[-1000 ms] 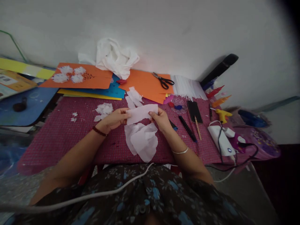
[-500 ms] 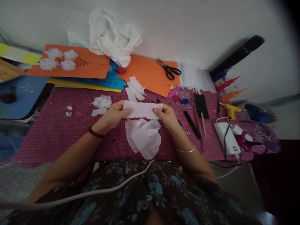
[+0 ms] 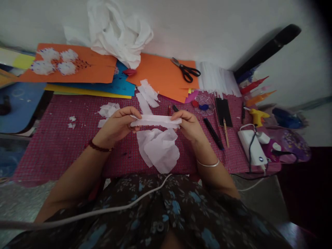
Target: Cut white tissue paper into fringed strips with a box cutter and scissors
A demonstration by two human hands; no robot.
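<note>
Black-handled scissors [image 3: 186, 71] are laid on the orange paper sheets [image 3: 160, 79]. Left of these sheets, crumpled white cloth [image 3: 116, 31] is heaped; right of them, cut white strips [image 3: 216, 81] are spread

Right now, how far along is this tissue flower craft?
Done, it seems: three white flowers sit on the orange card, and cut scraps lie on the cloth. In hand: the left hand and right hand pinch the ends of a folded tissue strip. Left, probably: the loose tissue sheet beneath is untouched, and the scissors lie unused.
</note>
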